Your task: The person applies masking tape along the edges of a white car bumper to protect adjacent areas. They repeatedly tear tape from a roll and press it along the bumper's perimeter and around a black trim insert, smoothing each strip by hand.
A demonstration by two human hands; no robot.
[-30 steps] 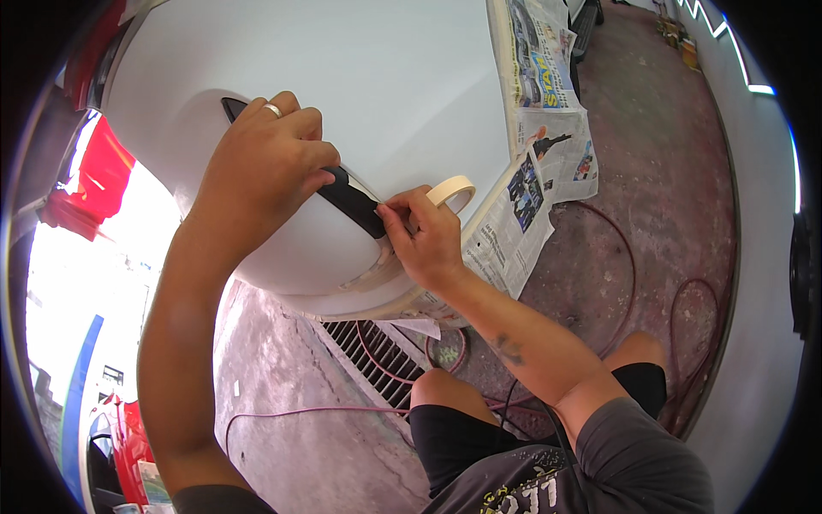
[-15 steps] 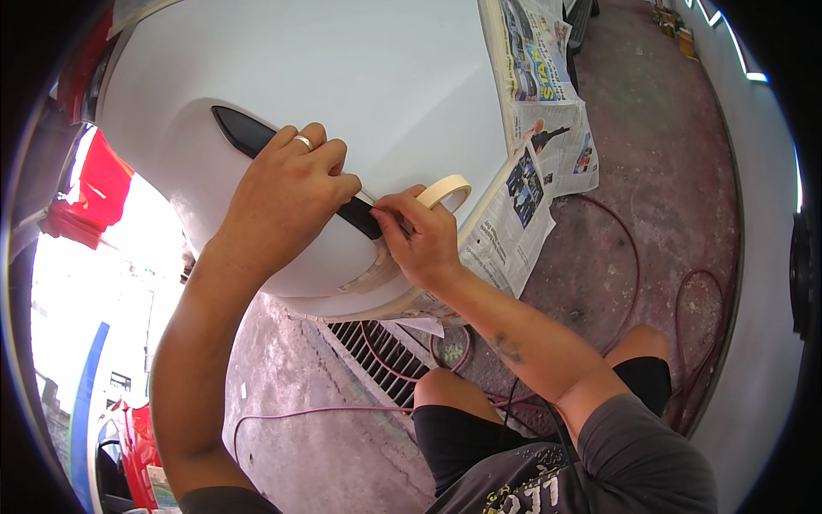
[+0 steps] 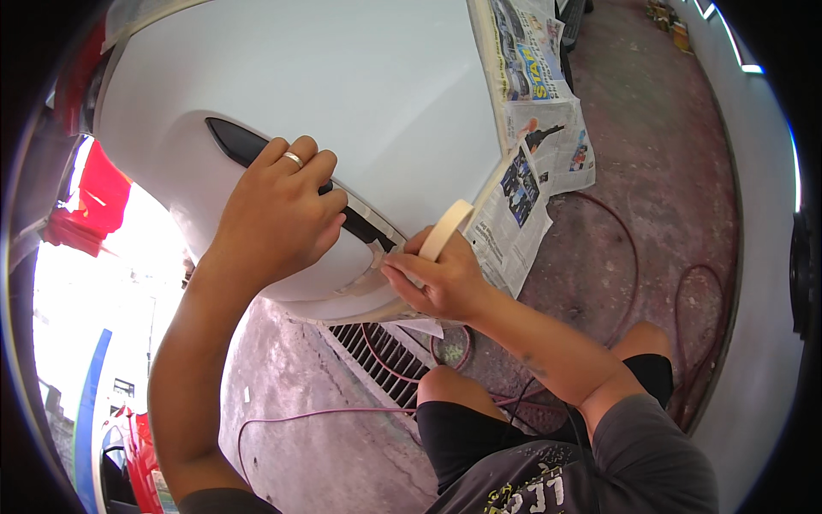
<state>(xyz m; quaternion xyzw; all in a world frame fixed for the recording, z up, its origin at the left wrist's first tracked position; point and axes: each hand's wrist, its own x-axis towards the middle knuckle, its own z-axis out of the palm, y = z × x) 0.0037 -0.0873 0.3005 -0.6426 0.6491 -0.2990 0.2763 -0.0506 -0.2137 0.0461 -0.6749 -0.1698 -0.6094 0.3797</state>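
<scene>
A long black trim strip runs slantwise across a pale, smooth car bumper. Pale tape follows part of its upper edge and its lower right end. My left hand, wearing a ring, is closed over the middle of the strip with its fingers curled. Its fingertips are hidden against the surface, so what they grip cannot be made out. At the strip's lower right end, my right hand is closed, its thumb and forefinger pressed together. A roll of cream masking tape stands up out of this hand.
Newspaper sheets are taped along the bumper's right edge. Under it lie a metal floor grate and a thin reddish hose that loops over the concrete floor. A pale wall rises at the right. Red car parts stand at lower left.
My right hand has moved down and slightly right along the strip's end, and the tape roll has turned more edge-on. My left hand has shifted slightly down and left, uncovering taped edge.
</scene>
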